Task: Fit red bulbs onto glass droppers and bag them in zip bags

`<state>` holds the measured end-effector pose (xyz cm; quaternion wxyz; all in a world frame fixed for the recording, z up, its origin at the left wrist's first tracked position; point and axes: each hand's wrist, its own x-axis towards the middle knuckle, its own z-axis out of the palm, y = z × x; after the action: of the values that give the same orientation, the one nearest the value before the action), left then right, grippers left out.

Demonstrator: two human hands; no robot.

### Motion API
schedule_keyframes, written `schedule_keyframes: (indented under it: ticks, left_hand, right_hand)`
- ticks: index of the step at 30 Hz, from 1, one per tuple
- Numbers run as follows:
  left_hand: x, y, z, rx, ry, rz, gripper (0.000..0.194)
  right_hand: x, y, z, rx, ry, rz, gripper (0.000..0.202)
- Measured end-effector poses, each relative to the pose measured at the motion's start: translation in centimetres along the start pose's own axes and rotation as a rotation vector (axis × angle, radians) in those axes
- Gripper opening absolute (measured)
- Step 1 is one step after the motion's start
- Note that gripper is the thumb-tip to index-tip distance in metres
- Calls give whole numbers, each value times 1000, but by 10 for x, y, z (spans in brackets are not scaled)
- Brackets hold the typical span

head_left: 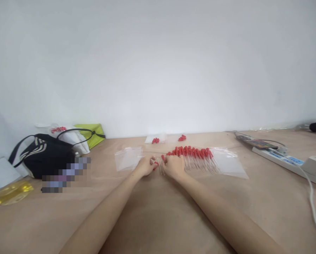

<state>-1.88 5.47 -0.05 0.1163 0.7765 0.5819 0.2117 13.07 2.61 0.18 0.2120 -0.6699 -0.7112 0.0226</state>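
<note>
Obs. L hand (146, 165) just L of row of red-tipped white sticks (191, 151), w/ curled fingers at small red pc. (155, 165); can't tell if pinched. Obs. R hand (174, 166) at L end of row, w/ fingers bent over loose sticks (161, 168); can't see grip. Found row on brown tabletop (147, 218), red tips to far side. Noted clear plastic bag (230, 164) flat at R end of row; clear bags (128, 158) L of row. Saw two red clusters (182, 138) behind row. Far R of row: noted power strip (263, 152) w/ phone (261, 143). Far L: noted striped black bag (52, 158), lime-green bag (96, 134), yellow container (13, 193).
</note>
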Motion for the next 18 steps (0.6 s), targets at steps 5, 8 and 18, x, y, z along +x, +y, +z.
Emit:
schedule_keyframes:
  ticks: [5, 8, 18]
  left_hand:
    - [7, 6, 6, -33, -28, 3, 5]
    - [8, 10, 10, -45, -12, 19, 4]
    - [12, 7, 23, -85, 152, 9, 19]
  right_hand:
    - [1, -18, 5, -20, -60, 28, 19]
    - [5, -20, 8, -28, -85, 60, 17]
    - [5, -14, 4, -26, -52, 127, 25]
